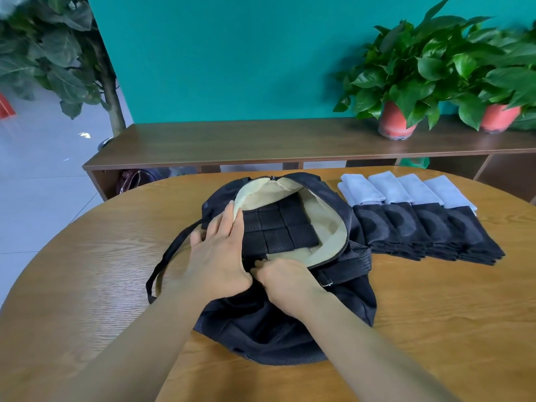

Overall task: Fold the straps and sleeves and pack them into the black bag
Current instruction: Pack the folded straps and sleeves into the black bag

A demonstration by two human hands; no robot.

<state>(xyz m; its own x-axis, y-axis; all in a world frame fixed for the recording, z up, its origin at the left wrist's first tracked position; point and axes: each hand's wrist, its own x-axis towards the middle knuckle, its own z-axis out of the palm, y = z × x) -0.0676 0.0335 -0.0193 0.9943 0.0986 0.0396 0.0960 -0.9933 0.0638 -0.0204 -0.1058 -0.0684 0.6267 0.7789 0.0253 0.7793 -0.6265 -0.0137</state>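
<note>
Grip of right hand (282,281) at black bag (261,329) rim unclear, fingertips hidden

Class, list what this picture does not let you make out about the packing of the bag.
1. Head view: the right hand curls its fingers beneath the left hand, so what they grip is hidden.
2. What lies under the folded pieces in the bag: covered by them.
3. Number of layers in the black piles: too fine to count.
4. Right-hand plant: blurred, cut by the edge.
</note>
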